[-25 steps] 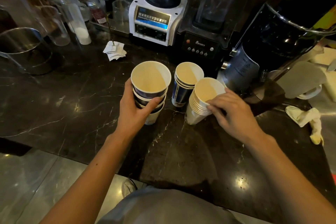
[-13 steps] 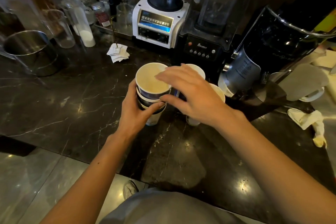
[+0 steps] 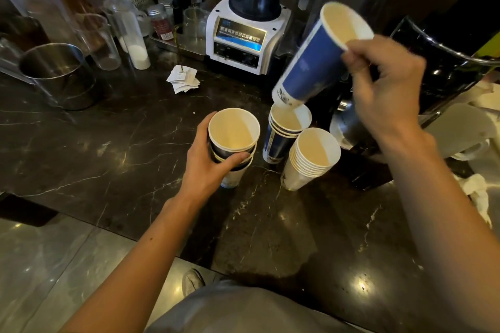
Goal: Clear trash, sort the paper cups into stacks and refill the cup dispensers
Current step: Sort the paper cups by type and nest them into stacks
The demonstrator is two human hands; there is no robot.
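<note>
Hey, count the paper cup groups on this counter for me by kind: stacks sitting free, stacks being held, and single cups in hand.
Free stacks: 2, the blue stack and the white stack
Held stacks: 1, the mixed stack in the left hand
Single cups in hand: 1, the blue cup tilted in the right hand
Total: 4

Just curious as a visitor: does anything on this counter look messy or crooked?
Yes. The white cup stack leans instead of standing straight, loose paper slips lie scattered before the blender, and a crumpled cloth sits at the right edge.
</note>
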